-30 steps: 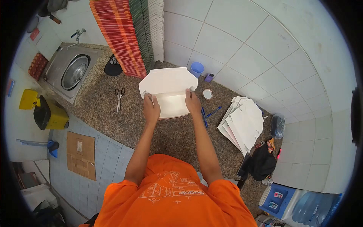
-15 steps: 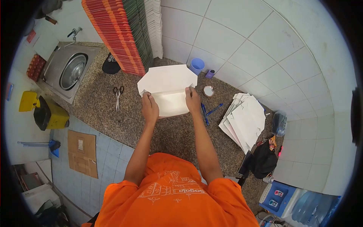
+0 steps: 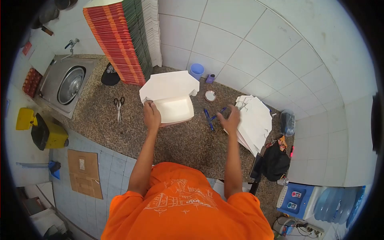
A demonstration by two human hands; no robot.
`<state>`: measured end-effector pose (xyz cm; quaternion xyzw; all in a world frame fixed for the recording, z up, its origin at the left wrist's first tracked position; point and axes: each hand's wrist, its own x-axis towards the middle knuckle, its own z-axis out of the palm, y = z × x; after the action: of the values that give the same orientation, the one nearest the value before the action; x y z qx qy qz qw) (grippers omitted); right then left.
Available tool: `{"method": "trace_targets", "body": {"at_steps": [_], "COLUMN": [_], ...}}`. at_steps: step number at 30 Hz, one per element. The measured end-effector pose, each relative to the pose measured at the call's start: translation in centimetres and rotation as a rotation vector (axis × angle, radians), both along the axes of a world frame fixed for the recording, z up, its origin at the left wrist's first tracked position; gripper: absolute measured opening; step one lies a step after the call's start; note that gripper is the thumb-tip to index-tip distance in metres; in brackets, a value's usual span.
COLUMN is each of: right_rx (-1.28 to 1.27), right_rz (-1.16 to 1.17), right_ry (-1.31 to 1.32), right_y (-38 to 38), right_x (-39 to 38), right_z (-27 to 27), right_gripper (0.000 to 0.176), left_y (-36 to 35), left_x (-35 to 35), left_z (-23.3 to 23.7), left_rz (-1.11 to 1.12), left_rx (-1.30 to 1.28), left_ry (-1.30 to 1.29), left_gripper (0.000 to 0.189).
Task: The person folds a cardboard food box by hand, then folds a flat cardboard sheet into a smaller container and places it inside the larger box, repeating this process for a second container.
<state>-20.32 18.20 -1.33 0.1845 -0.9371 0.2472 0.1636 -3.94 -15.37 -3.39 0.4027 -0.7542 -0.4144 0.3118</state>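
Note:
A white cardboard box with its lid raised sits in front of me on the granite counter. My left hand grips its left side, near the fold between tray and lid. Off to the right, my right hand is empty with thumb and fingers apart. It overlaps the left edge of a pile of flat white box blanks. Blue pens lie between the box and that hand.
A tall stack of red and green boxes rises at the back left. Scissors, a blue cup, a purple bottle and a small round container surround the box. A black bag lies right; a sink is far left.
My right hand has let go of the box's right side and moved right to the blanks. My left hand still holds the box. The whole view has shifted slightly.

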Motion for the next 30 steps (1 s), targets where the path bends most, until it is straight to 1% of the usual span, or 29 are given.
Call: {"method": "trace_targets", "body": {"at_steps": [1,3,4,6,7,8,9,10,11,12,13,14,16,17,19,20,22,23,24,25,26,27,28,29,30], "right_rx": [0.194,0.574,0.578,0.41,0.412,0.361,0.31,0.269,0.267,0.23,0.19,0.187,0.136,0.138,0.139,0.138,0.249,0.251,0.195,0.137,0.138,0.042,-0.054,-0.054,0.013], "right_rz": [-0.143,-0.312,-0.336,-0.074,-0.086,0.009,0.105,0.077,0.071,0.055,0.039,0.032,0.103,0.102,0.037,0.035,0.012,0.014,0.034,0.053,0.052,0.099,0.144,0.14,0.023], "right_ry": [-0.054,-0.284,-0.286,-0.663,-0.662,-0.61,-0.554,-0.579,-0.578,-0.654,-0.73,-0.728,-0.353,-0.351,-0.542,-0.538,-0.596,-0.594,-0.631,-0.667,-0.667,-0.693,-0.716,-0.715,-0.372], "right_y": [4.1,10.4,13.3,17.8,19.1,20.1,20.3,20.4,20.6,20.7,20.7,20.6,20.3,20.1,19.5,19.4,19.5,19.7,20.2,21.0,21.8,22.3,22.9,23.5,23.1], "right_x": [-0.3,-0.1,-0.4,-0.7,-0.5,-0.2,0.0,0.2,0.1,-0.2,-0.2,0.2,0.5,0.5,0.7,0.6,0.0,-0.3,-0.7,-1.2,-1.9,-2.6,-2.9,-3.0,-2.7], "right_z": [0.0,0.4,0.5,0.1,-0.7,-1.7,-1.6,-1.5,-1.3,-0.9,-0.6,-0.6,-0.9,-0.9,-0.6,-0.4,-0.5,-0.5,-0.8,-1.3,-1.7,-1.8,-2.0,-2.3,-1.0], "right_gripper": [0.085,0.104,0.104,0.088,0.088,0.076,0.064,0.051,0.051,0.055,0.059,0.059,0.063,0.063,0.069,0.069,0.074,0.074,0.067,0.06,0.06,0.05,0.04,0.04,0.032], "left_y": [-0.1,-0.3,-0.6,-0.9,-1.3,-1.7,-2.0,-2.2,-2.4,-2.4,-2.2,-2.0,-1.2,-0.7,0.4,0.9,2.2,2.9,3.6,4.1,4.6,5.1,5.5,5.9,6.3], "left_x": [-0.1,-0.9,-1.2,-1.7,-2.2,-2.6,-2.8,-2.8,-2.7,-2.6,-2.4,-2.1,-1.5,-1.1,-0.1,0.3,1.3,2.0,2.8,3.5,4.3,4.9,5.3,5.5,5.7], "left_z": [-0.2,-0.4,-0.5,0.0,-0.5,-1.0,-1.1,-1.3,-1.6,-1.7,-1.8,-2.0,-1.4,-1.2,0.0,0.6,2.3,3.3,4.2,4.8,5.4,5.6,5.6,5.6,5.6], "left_rz": [0.0,-0.027,-0.032,-0.032,-0.042,-0.046,-0.047,-0.051,-0.063,-0.075,-0.082,-0.079,-0.078,-0.056,-0.037,-0.037,-0.035,-0.101,-0.169,-0.169,-0.205,-0.241,-0.244,-0.298,-0.349], "left_rx": [0.0,0.009,0.026,0.038,0.044,0.065,0.086,0.087,0.121,0.153,0.153,0.132,0.113,0.067,0.021,0.03,0.04,0.119,0.196,0.196,0.192,0.188,0.19,0.243,0.296], "left_ry": [0.004,0.014,0.031,0.019,0.022,0.048,0.076,0.08,0.087,0.094,0.095,0.126,0.159,0.208,0.257,0.303,0.353,0.419,0.482,0.482,0.426,0.37,0.37,0.408,0.449], "left_gripper": [0.03,0.031,0.032,0.033,0.033,0.034,0.034,0.034,0.033,0.033,0.033,0.03,0.028,0.026,0.024,0.025,0.027,0.022,0.018,0.018,0.014,0.009,0.009,0.008,0.007]}}
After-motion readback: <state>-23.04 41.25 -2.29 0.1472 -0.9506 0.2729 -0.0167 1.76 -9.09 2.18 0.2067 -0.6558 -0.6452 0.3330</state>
